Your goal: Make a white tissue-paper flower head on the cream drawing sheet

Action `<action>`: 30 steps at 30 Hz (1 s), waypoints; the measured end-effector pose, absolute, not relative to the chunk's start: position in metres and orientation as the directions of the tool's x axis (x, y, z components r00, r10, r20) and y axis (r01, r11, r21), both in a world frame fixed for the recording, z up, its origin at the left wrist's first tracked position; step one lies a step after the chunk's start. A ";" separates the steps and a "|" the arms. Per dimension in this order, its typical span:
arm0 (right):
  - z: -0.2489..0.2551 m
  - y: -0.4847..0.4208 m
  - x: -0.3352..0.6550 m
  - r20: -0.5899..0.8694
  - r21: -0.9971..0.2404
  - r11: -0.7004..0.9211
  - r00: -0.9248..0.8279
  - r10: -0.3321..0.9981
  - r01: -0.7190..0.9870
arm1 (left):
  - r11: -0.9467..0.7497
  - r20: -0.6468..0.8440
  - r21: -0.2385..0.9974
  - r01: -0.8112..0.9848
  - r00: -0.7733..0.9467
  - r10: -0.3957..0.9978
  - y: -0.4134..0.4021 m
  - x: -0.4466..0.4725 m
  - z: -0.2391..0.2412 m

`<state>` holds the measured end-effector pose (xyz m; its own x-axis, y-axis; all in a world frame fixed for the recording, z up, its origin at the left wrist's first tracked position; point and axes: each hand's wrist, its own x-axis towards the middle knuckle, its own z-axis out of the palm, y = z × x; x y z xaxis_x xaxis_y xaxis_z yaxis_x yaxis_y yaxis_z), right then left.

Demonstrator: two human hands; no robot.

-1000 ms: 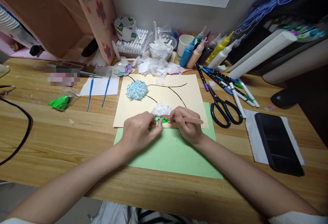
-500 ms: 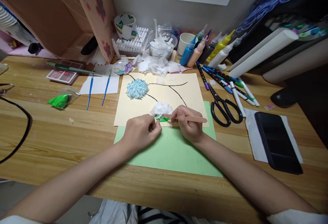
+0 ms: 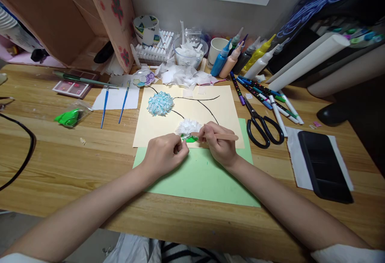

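My right hand (image 3: 221,145) grips a flat wooden craft stick (image 3: 227,137) between thumb and fingers. The stick's tip meets the green clay-like patch (image 3: 190,139) beneath a white ruffled paper flower (image 3: 188,126). Curled on the other side, my left hand (image 3: 164,150) rests at the lower edge of the cream paper (image 3: 147,132). Its thumb and fingers are pressed together near the green patch, and anything between them is hidden. A blue-and-white ruffled flower (image 3: 160,103) is on the same sheet, with dark stem lines drawn nearby. Light green paper (image 3: 198,180) lies underneath.
Black-handled scissors (image 3: 264,128), markers (image 3: 278,114) and a black case (image 3: 325,162) lie to the right. Paint bottles (image 3: 221,63), torn white paper (image 3: 180,74) and a bowl (image 3: 189,56) stand behind. Paintbrushes (image 3: 105,106) and bagged green clay (image 3: 69,117) are left.
The craft stick and my right hand have shifted slightly left, and the stick's tip has moved over the green patch. My left hand stays nearly in place.
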<state>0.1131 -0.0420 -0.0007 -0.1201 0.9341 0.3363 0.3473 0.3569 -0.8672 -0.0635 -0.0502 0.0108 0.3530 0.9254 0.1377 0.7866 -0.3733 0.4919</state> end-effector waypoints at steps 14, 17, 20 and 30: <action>-0.001 -0.042 0.110 0.234 -0.934 0.241 -0.058 0.970 0.264 | -0.368 0.118 0.464 0.806 0.355 0.927 -0.051 -0.064 0.010; -0.003 -0.045 0.113 0.338 -0.904 0.326 -0.004 0.941 0.278 | -0.391 0.137 0.457 0.799 0.371 0.919 -0.052 -0.066 0.013; -0.004 -0.046 0.114 0.408 -0.890 0.392 0.024 0.912 0.234 | -0.424 0.220 0.429 0.798 0.363 0.906 -0.044 -0.067 0.028; -0.005 -0.039 0.112 0.248 -0.969 0.241 0.152 0.957 0.063 | -0.383 0.094 0.024 0.923 0.379 0.920 0.070 -0.039 0.059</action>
